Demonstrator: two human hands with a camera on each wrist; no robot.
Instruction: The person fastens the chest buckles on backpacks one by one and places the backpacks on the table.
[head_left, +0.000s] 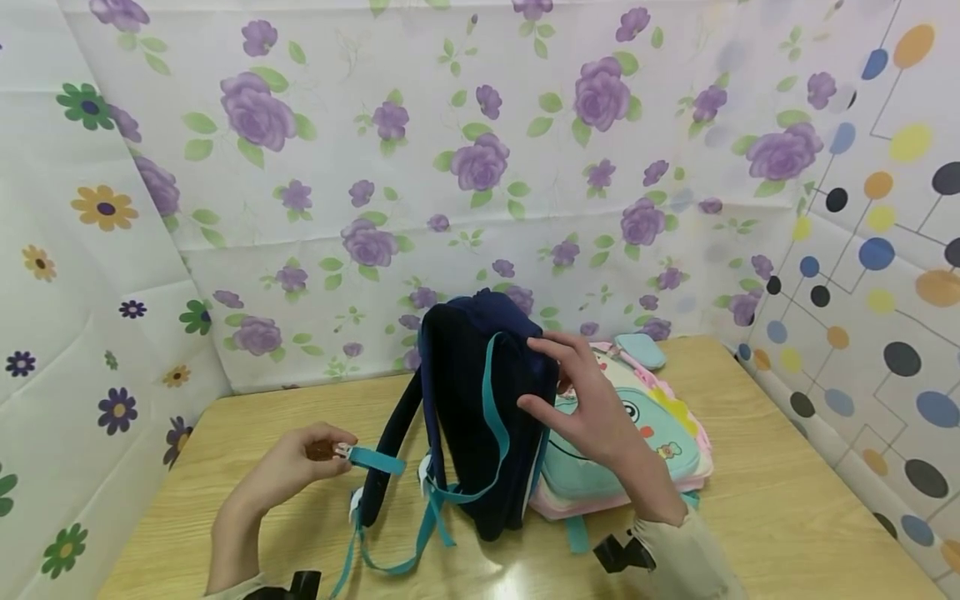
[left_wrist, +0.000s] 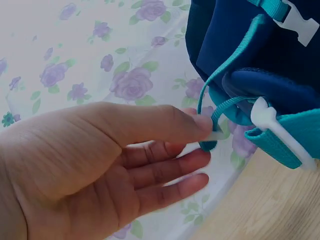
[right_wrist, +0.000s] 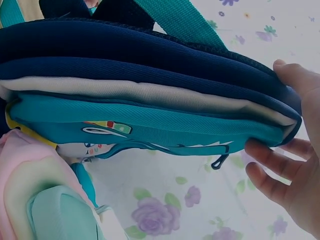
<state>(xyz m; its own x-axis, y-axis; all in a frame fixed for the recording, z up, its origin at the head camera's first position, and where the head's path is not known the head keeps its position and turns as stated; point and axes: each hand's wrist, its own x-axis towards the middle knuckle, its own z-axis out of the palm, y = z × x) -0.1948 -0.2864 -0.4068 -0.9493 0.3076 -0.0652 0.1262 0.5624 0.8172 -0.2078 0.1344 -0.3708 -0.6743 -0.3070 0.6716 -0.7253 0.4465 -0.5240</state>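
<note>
Navy backpack [head_left: 461, 408], one; pastel backpack [head_left: 637, 454] beside, one.

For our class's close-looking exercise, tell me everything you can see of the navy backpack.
The navy backpack stands roughly upright on the table, beside the pink bag. It looks like soft fabric, with teal straps, white buckles, a pale band and a teal front bearing an eye design. The left hand pinches a white clip on one strap; the right hand grips the backpack itself.
</note>
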